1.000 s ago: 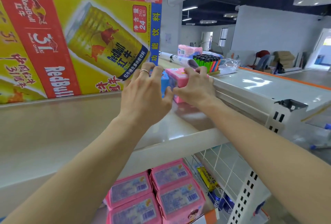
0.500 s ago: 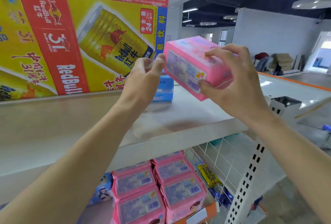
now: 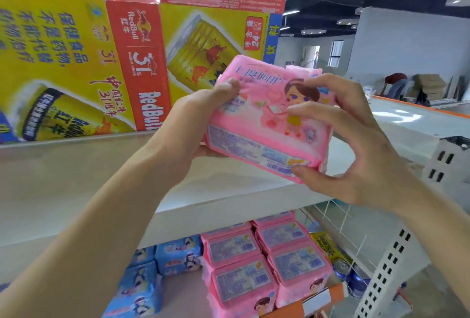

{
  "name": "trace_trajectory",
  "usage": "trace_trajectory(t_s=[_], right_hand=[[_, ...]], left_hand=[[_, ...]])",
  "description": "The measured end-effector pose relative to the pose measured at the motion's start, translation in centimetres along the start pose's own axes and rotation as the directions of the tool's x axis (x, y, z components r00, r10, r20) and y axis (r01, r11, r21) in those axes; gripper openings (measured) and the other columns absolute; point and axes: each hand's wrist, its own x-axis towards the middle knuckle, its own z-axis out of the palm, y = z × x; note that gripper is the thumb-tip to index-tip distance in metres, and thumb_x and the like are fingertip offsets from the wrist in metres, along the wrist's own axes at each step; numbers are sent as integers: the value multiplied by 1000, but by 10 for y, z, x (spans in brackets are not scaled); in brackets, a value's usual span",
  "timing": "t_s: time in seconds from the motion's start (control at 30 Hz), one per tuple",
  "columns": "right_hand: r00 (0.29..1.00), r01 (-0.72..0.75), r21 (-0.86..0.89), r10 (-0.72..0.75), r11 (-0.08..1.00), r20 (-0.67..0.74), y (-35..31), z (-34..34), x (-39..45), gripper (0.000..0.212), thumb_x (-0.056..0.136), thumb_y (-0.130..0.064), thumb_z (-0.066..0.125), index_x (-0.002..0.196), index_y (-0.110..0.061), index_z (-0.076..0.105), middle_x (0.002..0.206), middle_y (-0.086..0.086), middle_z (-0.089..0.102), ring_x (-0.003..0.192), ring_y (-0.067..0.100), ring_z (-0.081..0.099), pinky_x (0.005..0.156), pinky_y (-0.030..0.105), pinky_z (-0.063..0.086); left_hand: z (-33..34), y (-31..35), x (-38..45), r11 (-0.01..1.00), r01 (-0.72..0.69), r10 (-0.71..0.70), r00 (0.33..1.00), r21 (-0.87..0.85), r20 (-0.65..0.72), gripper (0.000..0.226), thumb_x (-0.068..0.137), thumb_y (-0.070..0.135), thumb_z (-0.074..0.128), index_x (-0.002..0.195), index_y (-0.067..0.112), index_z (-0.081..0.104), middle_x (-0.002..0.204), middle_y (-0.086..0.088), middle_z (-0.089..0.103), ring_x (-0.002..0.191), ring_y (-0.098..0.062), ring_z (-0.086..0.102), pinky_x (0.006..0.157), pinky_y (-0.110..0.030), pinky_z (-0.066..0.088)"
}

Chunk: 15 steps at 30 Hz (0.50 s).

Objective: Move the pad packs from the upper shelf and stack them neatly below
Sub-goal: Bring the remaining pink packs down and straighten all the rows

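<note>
A pink pad pack with a cartoon girl on its face is held in the air above the white upper shelf. My left hand grips its left end, thumb on top. My right hand holds its right end, fingers over the front and thumb under the lower corner. On the shelf below, stacked pink pad packs stand in two columns, with blue pad packs to their left.
Large yellow and red RedBull cartons stand at the back of the upper shelf. A perforated white upright and wire divider bound the shelf on the right. A yellow packet and blue cans lie behind the wire.
The pink pack was lifted off the upper shelf, drawn toward me and turned so its cartoon face shows. My left hand left the blue pack and took hold of the pink pack's left end.
</note>
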Motion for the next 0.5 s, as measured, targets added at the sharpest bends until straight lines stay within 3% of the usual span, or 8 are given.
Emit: trace_trajectory(t_s=[0.07,0.13,0.23,0.3,0.4,0.5], right_hand=[[998,-63,50,62,997,12,-4,11,-4,72,79,-34,79,141,-19,45,155,9,24,149,22,23,114,44,38],[978,-207,229,209,951,15,-5,22,-3,88,73,-51,78,149,-34,35,161,-5,19,152,17,18,115,53,33],[852,-422,583,524,694,-6,-11,31,2,86,58,-74,76,136,-55,44,145,-29,43,137,-1,42,114,49,37],[816,-443,695,576,567,51,-19,38,4,86,66,-83,64,142,-50,40,140,-30,49,130,-1,51,111,40,41],[836,-423,787,529,450,146,-44,51,0,64,93,-61,40,145,-25,44,132,-14,64,122,4,60,106,30,45],[863,-388,816,479,428,159,-66,54,-3,64,93,-59,34,141,-19,49,131,-3,67,122,14,63,107,37,47]], left_hand=[[-13,-2,-6,999,-39,39,997,3,-69,24,91,42,63,99,21,71,96,-2,77,83,-22,74,79,-58,59],[-23,-5,-15,997,-75,74,990,0,-122,24,91,42,63,99,21,71,96,-2,76,83,-21,73,79,-59,59],[-36,-11,-32,992,-125,121,976,-11,-180,33,84,46,64,104,21,71,97,-3,75,86,-22,72,81,-60,57],[-40,-14,-45,986,-165,155,964,-28,-218,38,79,48,63,105,21,69,95,-1,74,87,-22,71,87,-60,55],[-29,-22,-66,968,-252,247,930,16,-270,41,77,53,65,104,23,66,101,-4,74,92,-23,69,91,-59,54],[-7,-32,-87,941,-331,335,899,63,-283,28,86,47,58,104,25,61,109,-11,69,94,-18,66,90,-50,55]])
